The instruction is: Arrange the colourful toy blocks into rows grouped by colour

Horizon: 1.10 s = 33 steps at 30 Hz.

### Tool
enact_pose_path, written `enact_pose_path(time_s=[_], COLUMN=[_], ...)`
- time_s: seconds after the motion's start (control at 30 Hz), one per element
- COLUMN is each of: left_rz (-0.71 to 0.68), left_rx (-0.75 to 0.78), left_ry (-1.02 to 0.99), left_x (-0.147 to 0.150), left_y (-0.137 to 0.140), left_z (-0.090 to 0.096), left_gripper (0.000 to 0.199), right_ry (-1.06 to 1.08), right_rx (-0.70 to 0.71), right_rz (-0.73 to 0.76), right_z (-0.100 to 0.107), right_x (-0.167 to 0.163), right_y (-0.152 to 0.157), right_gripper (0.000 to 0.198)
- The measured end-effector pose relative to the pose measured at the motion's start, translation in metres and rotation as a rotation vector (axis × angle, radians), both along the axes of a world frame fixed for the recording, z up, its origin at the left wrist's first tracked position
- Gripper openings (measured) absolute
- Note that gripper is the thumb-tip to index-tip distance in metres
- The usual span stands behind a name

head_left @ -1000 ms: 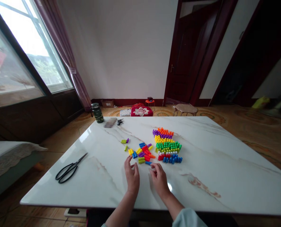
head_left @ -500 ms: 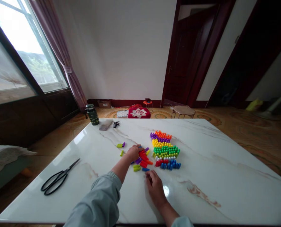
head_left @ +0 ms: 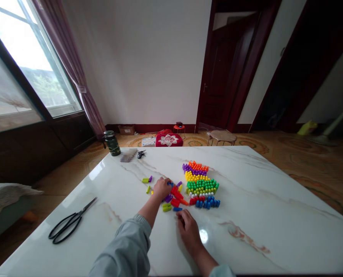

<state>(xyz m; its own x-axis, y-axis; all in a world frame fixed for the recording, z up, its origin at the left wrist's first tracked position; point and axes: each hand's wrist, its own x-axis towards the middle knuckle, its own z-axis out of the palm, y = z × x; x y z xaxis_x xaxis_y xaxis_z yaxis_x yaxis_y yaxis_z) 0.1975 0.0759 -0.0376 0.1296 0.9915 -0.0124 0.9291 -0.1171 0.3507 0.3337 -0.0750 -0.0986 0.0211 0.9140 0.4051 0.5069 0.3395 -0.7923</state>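
My left hand (head_left: 162,188) reaches over a loose pile of coloured plastic pegs, its fingers closed on a blue peg (head_left: 170,184). Red pegs (head_left: 175,202), purple pegs (head_left: 168,198) and an orange peg (head_left: 184,202) lie beside it, partly hidden by the hand. My right hand (head_left: 189,230) rests low over the table with curled fingers, close to another blue peg (head_left: 177,209) lying flat. Whether its fingertips hold anything is hidden. To the right, pegs with round heads stand upright, grouped by colour, from orange pegs (head_left: 198,166) and green pegs (head_left: 202,185) to blue pegs (head_left: 208,202).
Black-handled scissors (head_left: 69,225) lie at the left of the white marbled table (head_left: 246,231). A camouflage flask (head_left: 112,143), a blurred-out item (head_left: 129,155) and small dark pliers (head_left: 141,154) are at the far left edge. Lime pegs (head_left: 145,180) lie apart from the pile.
My left hand has drawn back slightly to the left, and a blue peg now shows at its fingertips. My right hand has stayed nearly still. The view has shifted a little.
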Motion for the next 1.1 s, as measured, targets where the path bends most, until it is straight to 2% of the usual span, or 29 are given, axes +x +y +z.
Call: enact_pose_path(time_s=[0.23, 0.4, 0.47, 0.57, 0.6, 0.67, 0.77, 0.83, 0.93, 1.1], left_rz=[0.051, 0.115, 0.112, 0.045, 0.001, -0.148, -0.235, -0.253, -0.281, -0.298], left_rx=[0.047, 0.177, 0.266, 0.377, 0.410, 0.527, 0.493, 0.425, 0.370, 0.369], left_ry=[-0.050, -0.181, -0.256, -0.359, -0.402, -0.617, -0.688, -0.681, -0.667, -0.633], left_x=[0.010, 0.011, 0.009, 0.006, 0.004, 0.002, -0.001, -0.002, -0.006, -0.013], left_y=[0.001, -0.005, -0.021, -0.059, -0.074, -0.102, -0.133, -0.143, -0.144, -0.133], left_z=[-0.002, -0.002, 0.000, -0.007, -0.011, -0.024, -0.042, -0.050, -0.053, -0.055], left_gripper=[0.027, 0.020, 0.023, 0.024, 0.022, 0.021, 0.025, 0.026, 0.024, 0.027], right_ry=[-0.001, 0.006, 0.052, 0.154, 0.180, 0.210, 0.209, 0.206, 0.223, 0.283], right_rx=[0.020, 0.015, -0.015, -0.054, -0.056, -0.042, -0.001, 0.015, 0.024, 0.018], right_rz=[-0.013, -0.023, -0.037, -0.061, -0.063, -0.062, -0.048, -0.042, -0.052, -0.097], right_z=[-0.003, -0.001, 0.000, 0.003, 0.004, 0.005, 0.006, 0.006, 0.006, 0.005], right_x=[-0.001, 0.000, -0.001, -0.002, -0.002, -0.003, -0.002, -0.002, -0.001, 0.000], right_y=[0.001, 0.001, 0.000, -0.002, -0.003, -0.003, -0.003, -0.002, -0.002, -0.001], right_gripper=[0.023, 0.020, 0.022, 0.035, 0.037, 0.037, 0.032, 0.026, 0.020, 0.016])
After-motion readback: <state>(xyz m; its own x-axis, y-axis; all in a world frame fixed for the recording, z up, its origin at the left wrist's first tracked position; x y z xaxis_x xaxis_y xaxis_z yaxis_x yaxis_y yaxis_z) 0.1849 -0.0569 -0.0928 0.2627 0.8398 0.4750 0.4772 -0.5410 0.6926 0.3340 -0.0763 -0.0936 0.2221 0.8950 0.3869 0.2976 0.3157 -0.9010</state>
